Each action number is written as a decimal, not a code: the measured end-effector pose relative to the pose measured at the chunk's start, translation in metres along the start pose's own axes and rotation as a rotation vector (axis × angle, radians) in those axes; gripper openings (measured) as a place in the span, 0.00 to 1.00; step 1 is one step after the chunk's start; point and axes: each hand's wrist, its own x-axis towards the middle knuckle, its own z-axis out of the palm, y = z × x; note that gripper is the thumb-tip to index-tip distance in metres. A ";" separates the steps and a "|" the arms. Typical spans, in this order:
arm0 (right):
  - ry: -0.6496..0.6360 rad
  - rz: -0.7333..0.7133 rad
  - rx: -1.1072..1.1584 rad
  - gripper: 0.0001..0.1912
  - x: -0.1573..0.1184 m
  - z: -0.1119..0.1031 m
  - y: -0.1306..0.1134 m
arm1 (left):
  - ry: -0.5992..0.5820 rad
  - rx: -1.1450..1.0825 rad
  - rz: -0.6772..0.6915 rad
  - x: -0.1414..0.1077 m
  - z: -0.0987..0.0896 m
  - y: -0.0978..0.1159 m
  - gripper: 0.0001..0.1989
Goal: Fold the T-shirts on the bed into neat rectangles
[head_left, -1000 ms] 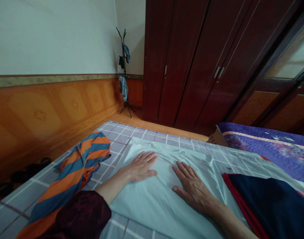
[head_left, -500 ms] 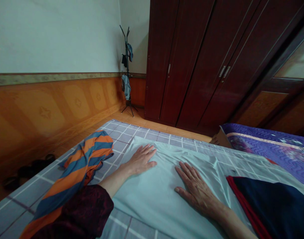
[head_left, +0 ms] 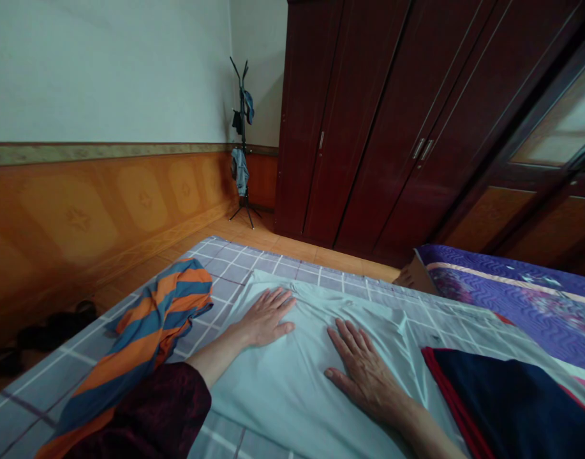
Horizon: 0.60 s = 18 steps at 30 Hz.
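Left hand [head_left: 266, 322] and right hand [head_left: 362, 373] both spread flat on pale cloth [head_left: 282, 386], gripping nothing. Cloth lies on checked bedsheet [head_left: 232, 258], creased near far edge. Imo light outward strokes work best, hard shoving probably bunches it.

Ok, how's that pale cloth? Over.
Left fingers and right fingers flat on pale cloth. Spread out, some creases. Beside it: striped garment left, navy cloth right.
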 end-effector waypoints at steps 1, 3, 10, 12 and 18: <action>-0.008 0.001 0.001 0.36 0.000 0.000 0.000 | -0.004 -0.005 -0.001 0.000 0.000 0.000 0.32; -0.017 0.007 0.000 0.37 0.000 -0.001 0.000 | -0.013 -0.012 -0.005 0.000 -0.001 0.001 0.32; 0.013 -0.006 -0.018 0.36 0.000 0.004 0.003 | -0.026 -0.016 -0.013 0.000 -0.005 0.003 0.32; 0.026 -0.015 -0.024 0.36 0.000 0.006 0.004 | -0.026 -0.017 -0.011 0.000 -0.005 0.002 0.32; 0.076 -0.025 -0.039 0.36 -0.002 0.011 0.005 | -0.027 0.008 -0.020 0.000 -0.003 0.002 0.31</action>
